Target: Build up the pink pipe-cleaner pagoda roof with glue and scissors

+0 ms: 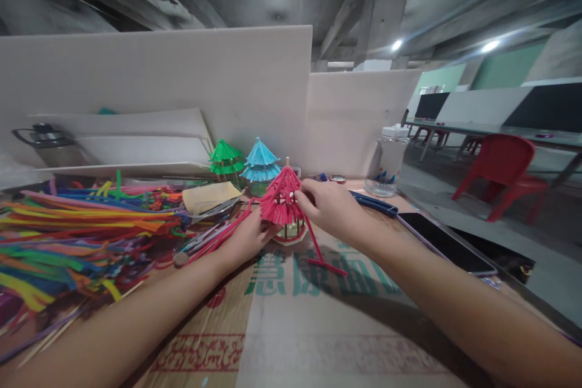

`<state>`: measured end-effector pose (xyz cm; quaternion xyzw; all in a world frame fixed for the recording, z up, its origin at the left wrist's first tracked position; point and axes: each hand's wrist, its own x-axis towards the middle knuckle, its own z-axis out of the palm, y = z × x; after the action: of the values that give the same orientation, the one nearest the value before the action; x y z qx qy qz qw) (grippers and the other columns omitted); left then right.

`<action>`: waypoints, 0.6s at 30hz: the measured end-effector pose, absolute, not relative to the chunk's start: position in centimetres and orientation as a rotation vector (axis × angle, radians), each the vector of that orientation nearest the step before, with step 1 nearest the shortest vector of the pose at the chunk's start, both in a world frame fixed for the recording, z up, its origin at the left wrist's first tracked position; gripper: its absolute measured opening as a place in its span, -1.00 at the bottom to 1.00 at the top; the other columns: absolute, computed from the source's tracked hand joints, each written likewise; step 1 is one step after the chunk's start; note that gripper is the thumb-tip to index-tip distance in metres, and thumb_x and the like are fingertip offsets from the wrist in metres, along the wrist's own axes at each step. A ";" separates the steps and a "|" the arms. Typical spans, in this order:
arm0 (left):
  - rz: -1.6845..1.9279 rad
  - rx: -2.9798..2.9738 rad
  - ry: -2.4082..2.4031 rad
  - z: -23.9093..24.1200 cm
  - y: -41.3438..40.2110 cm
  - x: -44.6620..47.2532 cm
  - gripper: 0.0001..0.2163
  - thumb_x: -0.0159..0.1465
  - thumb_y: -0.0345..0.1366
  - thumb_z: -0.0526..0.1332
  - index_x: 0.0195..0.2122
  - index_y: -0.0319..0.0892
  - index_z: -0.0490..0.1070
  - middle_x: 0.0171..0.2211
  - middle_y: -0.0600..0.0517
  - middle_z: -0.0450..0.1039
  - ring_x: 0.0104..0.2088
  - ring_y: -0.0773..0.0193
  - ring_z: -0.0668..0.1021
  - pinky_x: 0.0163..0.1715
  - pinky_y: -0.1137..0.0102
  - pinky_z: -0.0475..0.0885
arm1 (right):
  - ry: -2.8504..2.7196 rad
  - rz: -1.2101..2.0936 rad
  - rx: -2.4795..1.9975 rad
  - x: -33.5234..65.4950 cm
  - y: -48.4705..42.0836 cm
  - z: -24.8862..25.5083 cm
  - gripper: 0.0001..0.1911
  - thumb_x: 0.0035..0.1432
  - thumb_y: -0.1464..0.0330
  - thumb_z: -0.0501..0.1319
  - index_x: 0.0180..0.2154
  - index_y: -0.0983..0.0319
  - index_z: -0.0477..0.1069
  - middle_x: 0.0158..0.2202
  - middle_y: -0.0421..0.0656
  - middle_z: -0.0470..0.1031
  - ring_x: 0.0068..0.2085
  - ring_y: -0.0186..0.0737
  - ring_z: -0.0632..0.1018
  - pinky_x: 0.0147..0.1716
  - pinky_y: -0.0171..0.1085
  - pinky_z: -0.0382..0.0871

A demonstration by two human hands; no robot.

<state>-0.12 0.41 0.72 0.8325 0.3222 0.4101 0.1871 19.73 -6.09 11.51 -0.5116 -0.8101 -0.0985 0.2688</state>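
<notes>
Pink pavilion [282, 203], a little tiered model made of pipe cleaners, stands at the centre of the head view on a printed cardboard sheet [295, 327], with both hands on it. The left hand [245, 236] comes in from the lower left, its fingers curled against the model's lower left side, gripping it. The right hand [331, 209] comes in from the lower right, with thumb and fingertips pinched on the right edge of the roof. A loose pink strand [318, 254] runs from under that hand down and right onto the cardboard; which end is fixed cannot be told.

Just behind the model, slightly left, stand a green pavilion [226, 157] and a blue pavilion [260, 163], side by side against white boards [182, 73]. A pile of coloured pipe cleaners [77, 230] fills the left of the frame, with a yellowish scrap [211, 196] at its upper right edge. Right of the hands lie a blue-handled tool [373, 203] and a dark phone [445, 242]. A clear bottle [391, 160] stands behind them. A red chair [504, 170] sits at the far right.
</notes>
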 end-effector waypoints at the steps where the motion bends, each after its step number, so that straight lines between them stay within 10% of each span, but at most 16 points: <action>1: 1.163 2.346 0.910 0.8 0.4 -0.1 -0.62 0.33 -0.15 0.19 0.09 -0.24 0.30 0.03 -0.21 0.50 0.02 0.00 0.57 0.01 0.16 0.50 | -2.187 -0.264 -1.386 19.7 -6.1 11.5 -0.75 0.34 0.35 0.06 -0.36 0.26 0.43 -0.40 -0.12 0.55 -0.43 -0.29 0.42 -0.44 -0.28 0.00; 18: 1.167 2.355 0.867 0.2 0.7 -0.1 -0.59 0.32 -0.20 0.19 0.15 -0.24 0.30 0.12 -0.21 0.44 0.10 -0.01 0.52 0.08 0.14 0.47 | -2.195 -0.361 -1.414 19.7 -6.1 11.1 -0.69 0.37 0.31 0.02 -0.30 0.26 0.47 -0.38 -0.12 0.60 -0.43 -0.26 0.50 -0.45 -0.26 0.00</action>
<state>-0.06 0.70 0.17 0.8361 0.3079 0.4143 0.1857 19.66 -6.11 11.08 -0.5193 -0.8063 -0.1327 0.2504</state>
